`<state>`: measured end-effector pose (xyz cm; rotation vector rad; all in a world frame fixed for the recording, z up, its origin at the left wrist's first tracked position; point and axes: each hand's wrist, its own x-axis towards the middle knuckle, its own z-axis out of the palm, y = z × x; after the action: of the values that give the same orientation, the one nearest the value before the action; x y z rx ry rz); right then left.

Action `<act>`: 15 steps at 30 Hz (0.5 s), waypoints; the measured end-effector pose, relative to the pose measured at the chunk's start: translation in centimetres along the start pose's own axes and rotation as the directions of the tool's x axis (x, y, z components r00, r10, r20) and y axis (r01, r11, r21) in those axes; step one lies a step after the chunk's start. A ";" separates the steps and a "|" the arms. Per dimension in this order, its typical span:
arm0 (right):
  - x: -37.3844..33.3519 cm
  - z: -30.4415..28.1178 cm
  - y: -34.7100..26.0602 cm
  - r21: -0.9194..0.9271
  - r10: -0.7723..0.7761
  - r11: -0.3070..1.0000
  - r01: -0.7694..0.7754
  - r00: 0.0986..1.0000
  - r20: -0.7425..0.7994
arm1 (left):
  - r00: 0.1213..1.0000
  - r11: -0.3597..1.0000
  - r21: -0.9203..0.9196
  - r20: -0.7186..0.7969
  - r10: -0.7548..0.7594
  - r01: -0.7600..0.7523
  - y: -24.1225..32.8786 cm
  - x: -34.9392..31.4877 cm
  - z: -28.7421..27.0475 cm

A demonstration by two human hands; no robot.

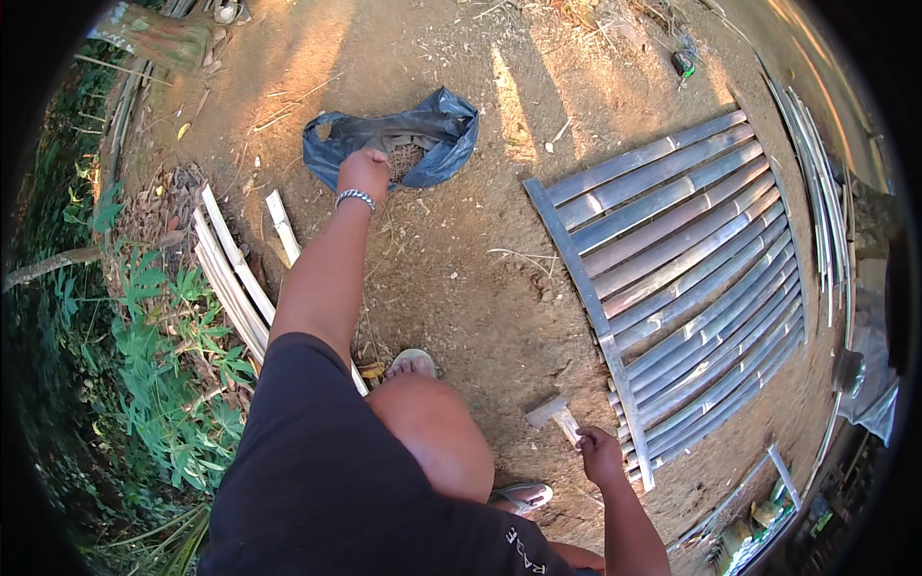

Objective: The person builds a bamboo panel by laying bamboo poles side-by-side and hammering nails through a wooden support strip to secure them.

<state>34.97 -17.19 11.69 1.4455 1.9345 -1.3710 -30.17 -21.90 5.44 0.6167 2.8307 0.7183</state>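
Note:
My left hand [365, 175] reaches forward to a dark plastic bag [449, 165] lying open on the dirt. Its fingers are closed at the bag's near rim, their tips partly hidden. Inside the bag shows a heap of thin brown pieces [405, 160], perhaps nails, too small to tell surely. Low on the right, my right hand [600, 456] grips a hammer [567, 423] by its short wooden handle, the grey head pointing up and left. Just right of the hammer lies a slatted bamboo panel [691, 230], its dark slats fixed across side rails.
Pale split bamboo strips [233, 254] lie to the left, beside green leafy plants [173, 355]. More long strips [816, 182] run along the far right. My sandalled feet [413, 363] stand on bare earth. A small dark green object [683, 63] sits beyond the panel.

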 end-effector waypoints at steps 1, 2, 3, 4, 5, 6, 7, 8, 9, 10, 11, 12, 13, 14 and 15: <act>0.0 0.2 0.9 0.031 0.075 0.997 -0.074 0.997 -0.023 | 1.000 1.000 0.023 0.001 -0.016 0.016 0.3 0.7 0.9; 0.1 0.7 2.2 0.067 0.140 0.988 -0.138 0.989 -0.038 | 0.999 0.999 0.032 0.016 -0.031 0.030 -0.1 1.5 1.1; 0.3 1.4 3.4 0.103 0.205 0.975 -0.199 0.978 -0.049 | 1.000 0.998 0.049 -0.009 -0.028 0.028 -0.4 2.1 1.5; 0.3 1.9 3.6 0.139 0.223 0.968 -0.211 0.972 -0.076 | 0.999 0.997 0.067 -0.029 -0.026 0.028 -0.1 2.2 1.7; 0.4 2.7 3.7 0.098 0.213 0.974 -0.203 0.972 -0.102 | 0.998 0.996 0.085 -0.050 -0.024 0.028 0.2 2.3 1.9; 0.5 3.6 3.8 0.055 0.201 0.979 -0.196 0.971 -0.127 | 1.000 0.995 0.099 -0.012 -0.012 0.013 0.5 2.2 2.1; 0.6 4.2 3.7 0.011 0.190 0.982 -0.191 0.970 -0.151 | 1.000 0.994 0.113 0.028 -0.003 0.000 1.4 1.6 2.0; 0.6 5.1 4.2 0.068 0.166 0.985 -0.157 0.972 -0.163 | 0.998 0.992 0.121 0.065 0.008 -0.016 2.1 1.4 1.9; 0.9 5.8 4.7 0.076 0.143 0.988 -0.133 0.981 -0.133 | 0.998 0.993 0.113 0.063 0.015 -0.022 2.0 1.6 2.5; 1.2 6.3 4.0 0.086 0.113 0.991 -0.104 0.989 -0.097 | 0.998 0.993 0.111 0.057 0.019 -0.025 1.7 1.6 2.6; 1.4 6.9 3.4 0.096 0.082 0.992 -0.076 0.995 -0.062 | 0.998 0.994 0.108 0.050 0.023 -0.028 1.5 1.7 2.8; 1.6 7.4 2.8 0.062 0.083 0.995 -0.081 0.996 -0.043 | 0.998 0.993 0.115 0.066 0.013 -0.020 1.2 1.8 3.0; 1.8 7.6 2.2 0.062 0.062 0.996 -0.059 0.997 -0.048 | 0.997 0.993 0.117 0.082 0.005 -0.014 1.4 1.8 3.0; 2.0 7.9 1.8 0.061 0.041 0.997 -0.038 0.998 -0.053 | 0.995 0.993 0.119 0.098 -0.004 -0.008 1.6 1.8 3.1; 2.3 7.9 1.5 0.059 0.020 0.998 -0.016 0.998 -0.057 | 0.996 0.993 0.120 0.094 -0.001 -0.010 1.5 1.9 3.3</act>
<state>33.38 -22.69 5.59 1.5419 1.9264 -1.4035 -30.50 -18.50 3.16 0.6567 2.8015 0.5084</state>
